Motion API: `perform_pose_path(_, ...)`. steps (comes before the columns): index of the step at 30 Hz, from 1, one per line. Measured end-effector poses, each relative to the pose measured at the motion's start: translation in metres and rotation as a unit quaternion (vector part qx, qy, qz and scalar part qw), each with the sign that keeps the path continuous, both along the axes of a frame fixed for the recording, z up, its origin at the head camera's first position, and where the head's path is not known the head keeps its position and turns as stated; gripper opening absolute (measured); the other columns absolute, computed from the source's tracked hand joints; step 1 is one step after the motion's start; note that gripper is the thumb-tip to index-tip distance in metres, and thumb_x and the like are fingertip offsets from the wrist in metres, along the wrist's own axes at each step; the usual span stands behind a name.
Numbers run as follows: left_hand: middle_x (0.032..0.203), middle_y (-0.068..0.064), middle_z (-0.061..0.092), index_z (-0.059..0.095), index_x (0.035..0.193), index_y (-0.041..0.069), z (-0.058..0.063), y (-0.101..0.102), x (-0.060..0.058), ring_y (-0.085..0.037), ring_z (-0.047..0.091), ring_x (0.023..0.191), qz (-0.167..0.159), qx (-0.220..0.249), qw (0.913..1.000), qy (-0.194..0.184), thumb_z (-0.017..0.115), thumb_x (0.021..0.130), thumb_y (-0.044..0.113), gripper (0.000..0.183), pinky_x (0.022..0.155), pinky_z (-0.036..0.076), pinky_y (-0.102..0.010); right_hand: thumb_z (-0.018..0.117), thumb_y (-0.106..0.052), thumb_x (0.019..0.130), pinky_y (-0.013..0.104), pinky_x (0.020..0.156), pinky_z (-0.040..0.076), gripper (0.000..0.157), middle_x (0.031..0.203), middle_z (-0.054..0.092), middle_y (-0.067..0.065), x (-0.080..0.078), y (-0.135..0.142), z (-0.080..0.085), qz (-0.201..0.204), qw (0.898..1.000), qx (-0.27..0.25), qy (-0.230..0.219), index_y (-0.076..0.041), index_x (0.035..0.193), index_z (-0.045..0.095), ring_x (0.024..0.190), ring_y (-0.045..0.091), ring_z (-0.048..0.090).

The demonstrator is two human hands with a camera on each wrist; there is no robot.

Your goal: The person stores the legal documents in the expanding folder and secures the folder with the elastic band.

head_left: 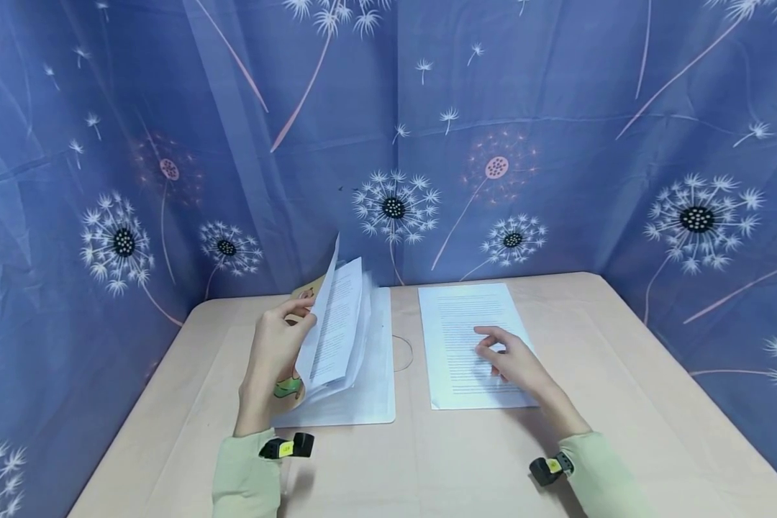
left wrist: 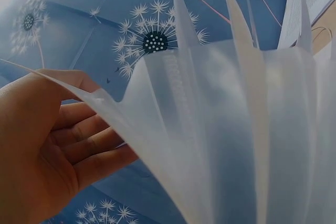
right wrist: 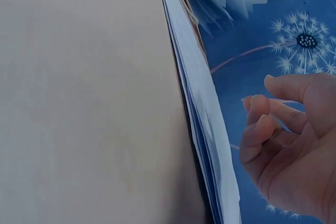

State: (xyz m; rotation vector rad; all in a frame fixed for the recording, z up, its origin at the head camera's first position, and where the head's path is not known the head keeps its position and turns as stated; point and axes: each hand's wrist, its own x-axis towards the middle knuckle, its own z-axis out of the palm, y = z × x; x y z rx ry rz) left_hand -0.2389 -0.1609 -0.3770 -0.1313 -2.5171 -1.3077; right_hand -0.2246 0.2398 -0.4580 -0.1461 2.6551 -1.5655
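On the left of the table a clear-pocket folder point(head_left: 365, 406) with a yellow cartoon cover stands partly open. My left hand point(head_left: 275, 345) pinches one of its raised pocket pages between thumb and fingers. Translucent pockets point(left wrist: 226, 119) fan apart beside that hand in the left wrist view, and a printed sheet shows through in the head view. To the right lies a stack of printed paper point(head_left: 456, 352), its layered edge visible in the right wrist view. Above it hovers my right hand point(head_left: 514, 363), fingers loosely bent, with nothing between them.
A thin loop, perhaps a string point(head_left: 409, 354), lies between folder and paper stack. The beige table point(head_left: 414, 467) extends toward me. Blue dandelion-print cloth point(head_left: 427, 144) hangs behind and at both sides. Each wrist carries a small black camera point(head_left: 303, 444).
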Motion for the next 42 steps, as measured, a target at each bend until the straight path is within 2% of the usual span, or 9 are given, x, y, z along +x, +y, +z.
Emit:
perform_pose_path(8, 0.101, -0.009, 0.071, 0.071, 0.122, 0.012, 0.000, -0.001, -0.001, -0.021, 0.068, 0.080, -0.003, 0.000, 1.0000, 0.000, 0.060, 0.092, 0.019, 0.033, 0.068, 0.052, -0.029, 0.059, -0.016, 0.099, 0.027, 0.044, 0.043, 0.050, 0.113, 0.056, 0.019, -0.001, 0.015, -0.004, -0.006, 1.000, 0.023, 0.015, -0.001, 0.144, 0.046, 0.056, 0.014, 0.053)
perform_pose_path(19, 0.101, -0.009, 0.071, 0.072, 0.121, 0.012, 0.000, 0.000, 0.001, -0.019, 0.067, 0.077, 0.000, -0.003, 1.0000, 0.002, 0.060, 0.091, 0.019, 0.033, 0.066, 0.051, -0.028, 0.058, -0.016, 0.099, 0.027, 0.044, 0.044, 0.050, 0.113, 0.057, 0.018, -0.002, 0.031, -0.007, -0.017, 0.999, 0.045, 0.010, -0.001, 0.145, 0.046, 0.057, 0.014, 0.055)
perform_pose_path(31, 0.100, -0.009, 0.071, 0.072, 0.120, 0.012, -0.001, 0.001, 0.000, -0.021, 0.067, 0.077, 0.002, -0.001, 1.0000, 0.004, 0.061, 0.091, 0.018, 0.032, 0.068, 0.052, -0.028, 0.058, -0.017, 0.099, 0.026, 0.047, 0.042, 0.050, 0.114, 0.058, 0.019, -0.002, 0.048, -0.004, -0.034, 0.997, 0.073, 0.014, 0.001, 0.144, 0.046, 0.058, 0.014, 0.053)
perform_pose_path(42, 0.100, -0.010, 0.071, 0.073, 0.120, 0.011, -0.002, 0.001, -0.002, -0.023, 0.067, 0.079, 0.000, 0.002, 1.0000, 0.002, 0.062, 0.091, 0.018, 0.031, 0.069, 0.052, -0.029, 0.061, -0.015, 0.096, 0.024, 0.055, 0.047, 0.053, 0.117, 0.057, 0.024, -0.005, 0.062, -0.011, -0.031, 0.995, 0.092, 0.028, 0.007, 0.142, 0.045, 0.070, 0.014, 0.055)
